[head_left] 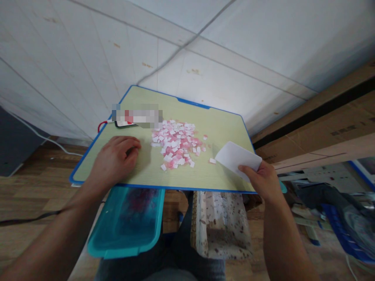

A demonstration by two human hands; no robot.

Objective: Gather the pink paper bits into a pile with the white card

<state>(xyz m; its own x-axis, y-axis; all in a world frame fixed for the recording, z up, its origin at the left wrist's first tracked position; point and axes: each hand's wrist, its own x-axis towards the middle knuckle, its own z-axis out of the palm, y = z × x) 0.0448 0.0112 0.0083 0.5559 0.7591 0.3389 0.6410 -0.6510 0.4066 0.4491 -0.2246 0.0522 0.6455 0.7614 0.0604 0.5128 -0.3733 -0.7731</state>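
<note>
Nearest us, below the table's near edge, a teal bin (125, 234) sits to the left of our legs (164, 265) and a box lined with spotted paper (224, 248) to the right. Both stand open toward us, and a dark reddish patch shows inside the bin.

Over that edge, our hands rest well apart on either side of the table (213, 121). Our left hand (118, 158) lies loosely curled on the surface; we see nothing in it, though we cannot tell what the palm may hide. Our right hand (263, 181) pinches a white card (238, 158), thumb on top. The card's long axis slants from our grip leftward and slightly away from us, so its free short edge faces the middle. It is tilted above a shadow; we cannot tell whether its lower corner touches the table.

One stray piece (212, 160) lies just beside that corner. Further left, between our two hands, spreads the pile of pink and white pieces (177, 142), loose and with no clear long axis. Our left hand is the nearer of the two to it, while on the right the card spans much of the gap.

Beyond the left hand lies what looks like a phone (125, 124), partly blurred out. Farthest off, the pale wall (140, 47) rises behind the table.
</note>
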